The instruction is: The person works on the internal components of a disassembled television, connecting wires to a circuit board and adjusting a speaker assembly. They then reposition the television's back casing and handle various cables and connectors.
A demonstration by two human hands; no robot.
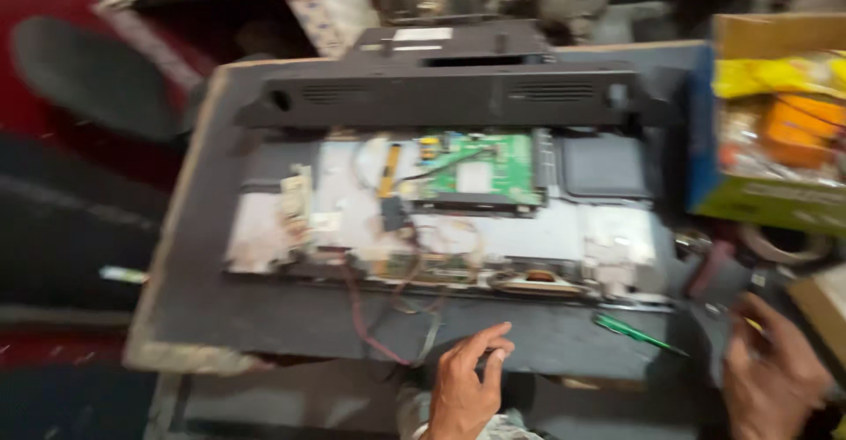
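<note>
The opened flat-screen set [441, 211] is laid face down on a dark board [264, 316], its back cover removed so that the metal chassis is exposed. A green circuit board [480, 174] is seen mounted near the middle of the chassis, and a smaller pale board [298, 202] is fixed toward the left. The black back cover [441, 96] is propped along the far edge of the set. Red and grey wires [388, 316] are trailed from the lower edge of the chassis onto the dark board.

The left hand [467, 383] is rested on the near edge of the dark board, just below the wires; its fingers are curled loosely together, with the thumb and forefinger brought close, but whether anything is pinched between them cannot be told through the blur. The right hand [775, 374] is held at the right, beside the board's corner, with fingers bent over a dark object; what is gripped cannot be made out.

A green-handled screwdriver [634, 332] is left lying on the board between the two hands, touched by neither. A cardboard box [767, 202] filled with yellow and orange packets is set at the right, and a roll of tape [784, 246] is placed just below it.
</note>
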